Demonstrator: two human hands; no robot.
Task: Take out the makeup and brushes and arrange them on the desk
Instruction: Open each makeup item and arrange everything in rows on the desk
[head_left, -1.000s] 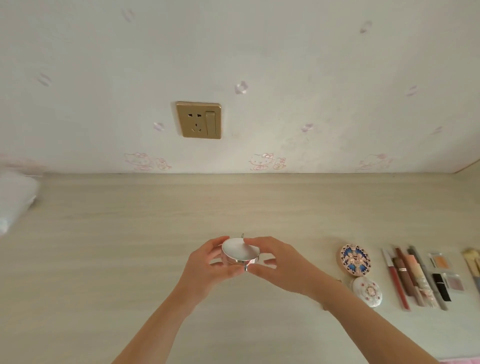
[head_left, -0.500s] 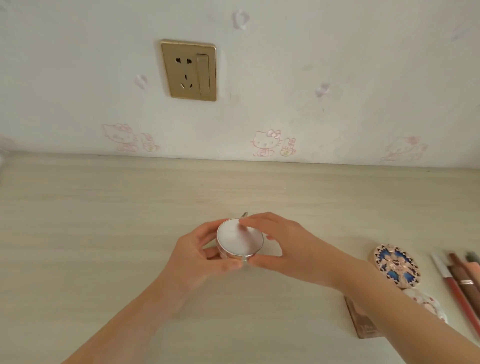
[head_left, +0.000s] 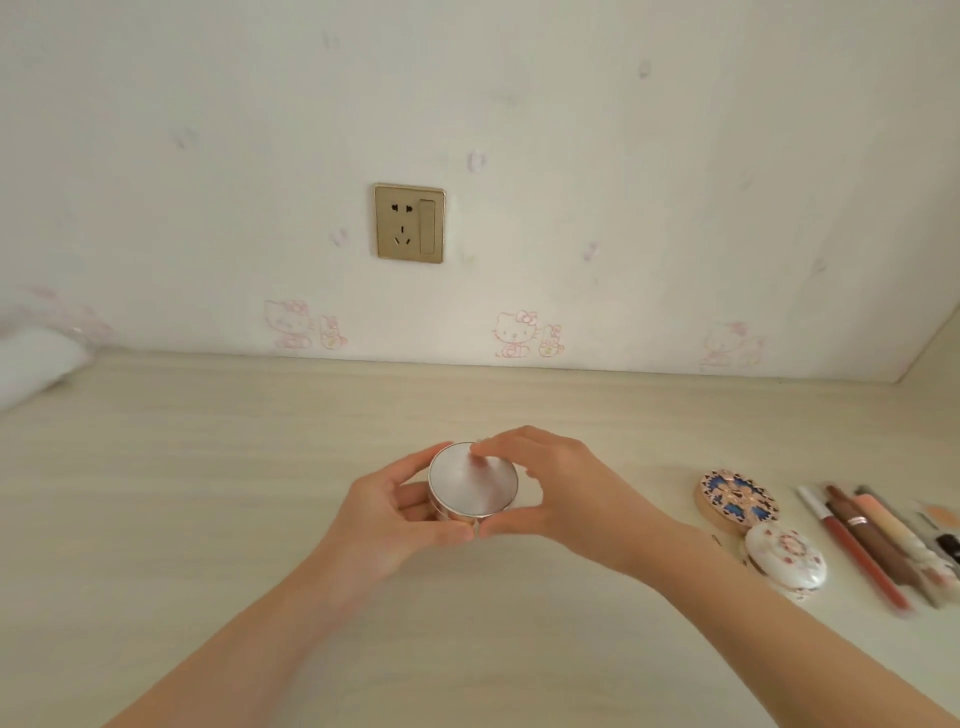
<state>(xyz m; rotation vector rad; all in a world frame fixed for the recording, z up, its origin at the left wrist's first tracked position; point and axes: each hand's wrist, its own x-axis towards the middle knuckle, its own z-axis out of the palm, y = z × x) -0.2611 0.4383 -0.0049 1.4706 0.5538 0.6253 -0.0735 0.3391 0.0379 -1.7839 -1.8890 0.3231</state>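
Round silver compact (head_left: 472, 486) lid-up, tilted toward camera; left hand (head_left: 387, 512) and right hand (head_left: 566, 493) fingers (head_left: 498, 444) grasping its rim above tabletop (head_left: 208, 493).

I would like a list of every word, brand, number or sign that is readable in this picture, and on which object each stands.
No readable text anywhere.
Silver compact, held by left hand and right hand: plain lid, no lettering.
Blue patterned compact and white floral compact: ornament only.
Pencils and tubes: any print is too blurred.
Wall socket: no marking visible.
Wallpaper: cartoon cat drawings, no words.
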